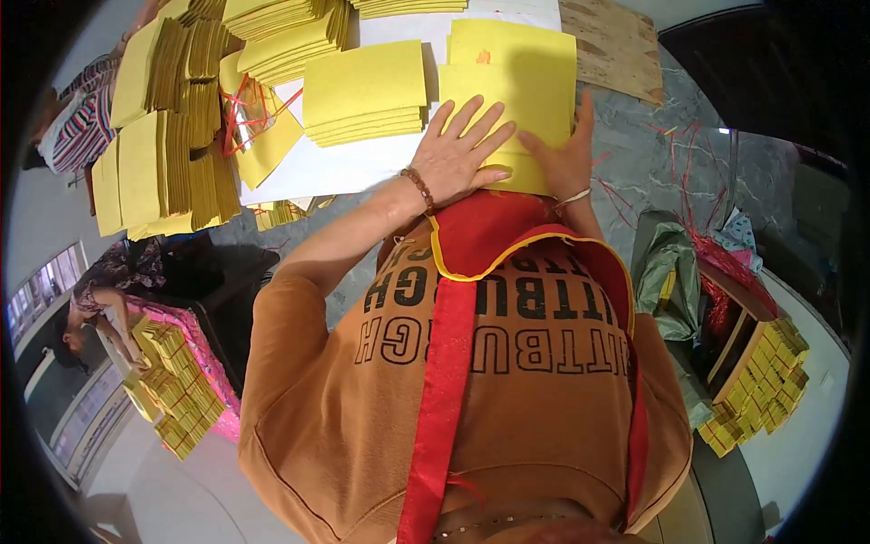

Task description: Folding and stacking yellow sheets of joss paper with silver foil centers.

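Note:
A stack of yellow paper sheets (544,91) lies in front of me at the near edge of the white-covered table, with a small orange mark near its top. My left hand (467,150) rests flat on its left part, fingers spread. At its right edge is my right hand (564,161), thumb over the top and fingers stretched up along the side; whether any sheet is pinched there is hidden. Left of the sheets sits a neat yellow pile (364,91), its layers fanned slightly toward me.
Tall bundles of yellow paper (140,163) crowd the table's left side, beside red ties (249,113). A wooden board (616,45) lies at the far right. Yellow bundles (761,381) stand at lower right, near a green sack (666,272). At left, another person (109,286) handles similar bundles.

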### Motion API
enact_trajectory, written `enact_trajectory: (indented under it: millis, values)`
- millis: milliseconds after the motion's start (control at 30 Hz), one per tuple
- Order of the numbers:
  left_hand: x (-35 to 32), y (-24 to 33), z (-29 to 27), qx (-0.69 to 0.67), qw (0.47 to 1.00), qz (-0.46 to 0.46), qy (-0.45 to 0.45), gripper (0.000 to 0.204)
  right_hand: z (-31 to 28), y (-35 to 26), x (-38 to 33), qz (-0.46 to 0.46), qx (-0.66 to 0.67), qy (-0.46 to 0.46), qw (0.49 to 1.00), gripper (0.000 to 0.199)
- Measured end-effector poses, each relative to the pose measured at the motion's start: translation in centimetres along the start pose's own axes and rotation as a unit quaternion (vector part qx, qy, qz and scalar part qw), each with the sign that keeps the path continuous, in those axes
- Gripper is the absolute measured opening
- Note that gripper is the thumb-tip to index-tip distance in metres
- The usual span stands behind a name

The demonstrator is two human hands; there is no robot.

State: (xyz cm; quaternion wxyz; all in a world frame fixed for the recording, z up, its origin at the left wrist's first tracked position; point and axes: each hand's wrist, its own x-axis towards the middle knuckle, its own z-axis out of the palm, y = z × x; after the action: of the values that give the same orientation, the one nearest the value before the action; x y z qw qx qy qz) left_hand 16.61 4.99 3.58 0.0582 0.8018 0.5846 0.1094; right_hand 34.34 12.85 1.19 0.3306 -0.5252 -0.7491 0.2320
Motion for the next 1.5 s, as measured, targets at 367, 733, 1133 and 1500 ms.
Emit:
enact_trajectory:
  millis: [367,733,1133,1500]
  values:
    - [0.1,-0.5,0.3,0.0,1.0,0.01,-0.001,0.058,0.0,3.7,-0.8,0.15,0.429,-0.084,0.887,0.063]
    - [2.8,1.1,-0.6,0.125,0.99,0.017,0.055,0.049,-0.3,3.6,-0.7,0.162,0.407,-0.092,0.894,0.049]
    - [-2.5,-8.9,-6.4,0.208,0.957,-0.089,0.18,0.04,-1.4,4.2,-1.1,0.184,0.407,-0.093,0.89,0.036]
    - [-7.3,-14.3,-2.9,0.088,0.989,-0.104,0.052,0.051,-1.0,4.1,-0.8,0.159,0.399,-0.101,0.898,0.034]
